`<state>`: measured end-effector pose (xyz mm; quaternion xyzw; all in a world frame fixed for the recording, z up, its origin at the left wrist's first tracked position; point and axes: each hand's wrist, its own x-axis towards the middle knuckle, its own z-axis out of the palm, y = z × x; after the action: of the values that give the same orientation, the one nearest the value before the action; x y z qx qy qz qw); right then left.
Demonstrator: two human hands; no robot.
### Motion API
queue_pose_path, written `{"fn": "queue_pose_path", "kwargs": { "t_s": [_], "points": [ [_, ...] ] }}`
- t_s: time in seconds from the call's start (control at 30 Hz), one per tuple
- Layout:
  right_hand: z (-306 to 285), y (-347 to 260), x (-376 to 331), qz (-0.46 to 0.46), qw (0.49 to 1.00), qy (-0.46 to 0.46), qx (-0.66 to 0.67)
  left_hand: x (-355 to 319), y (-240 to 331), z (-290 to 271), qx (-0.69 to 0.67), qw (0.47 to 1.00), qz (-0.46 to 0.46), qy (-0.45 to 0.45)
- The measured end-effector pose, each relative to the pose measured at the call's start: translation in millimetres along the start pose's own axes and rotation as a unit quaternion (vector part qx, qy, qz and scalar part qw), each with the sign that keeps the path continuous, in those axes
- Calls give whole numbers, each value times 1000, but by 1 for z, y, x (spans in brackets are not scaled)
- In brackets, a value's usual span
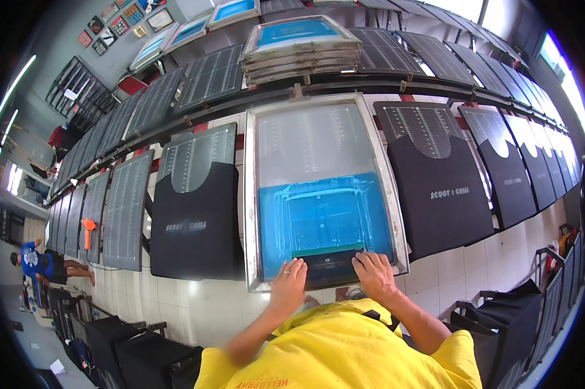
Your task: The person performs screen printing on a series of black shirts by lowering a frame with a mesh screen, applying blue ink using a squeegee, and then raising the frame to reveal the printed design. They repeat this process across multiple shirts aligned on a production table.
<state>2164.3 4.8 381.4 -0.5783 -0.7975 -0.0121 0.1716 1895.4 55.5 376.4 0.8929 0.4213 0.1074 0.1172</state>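
Note:
In front of me a screen printing frame (384, 188) lies over a board, its mesh pale grey at the far half and blue (321, 211) at the near half. A dark squeegee (331, 259) with a green strip along its far side rests across the near end of the blue part. My left hand (290, 282) is closed over the squeegee's left end, fingertips on its top edge. Around its right end my right hand (373, 272) is closed in the same way. Dark ink appears along the squeegee's near side.
Black garment pieces with pale prints lie on boards at left (195, 214) and right (438, 201). More bare boards (127, 207) line the rows. Beyond the rail stands a stack of screen frames (299, 52). An orange heat gun (88, 227) and a person in blue (43, 262) are far left.

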Motion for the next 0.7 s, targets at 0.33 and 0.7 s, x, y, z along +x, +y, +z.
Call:
{"fn": "queue_pose_path", "kwargs": {
  "t_s": [0.33, 0.7],
  "points": [
    [-7, -7, -18, 32, 990, -101, 93, -20, 17, 1, 12, 995, -32, -89],
    [5, 88, -24, 275, 936, 158, 156, -19, -86, -1, -46, 938, -279, 202]
  ]
}}
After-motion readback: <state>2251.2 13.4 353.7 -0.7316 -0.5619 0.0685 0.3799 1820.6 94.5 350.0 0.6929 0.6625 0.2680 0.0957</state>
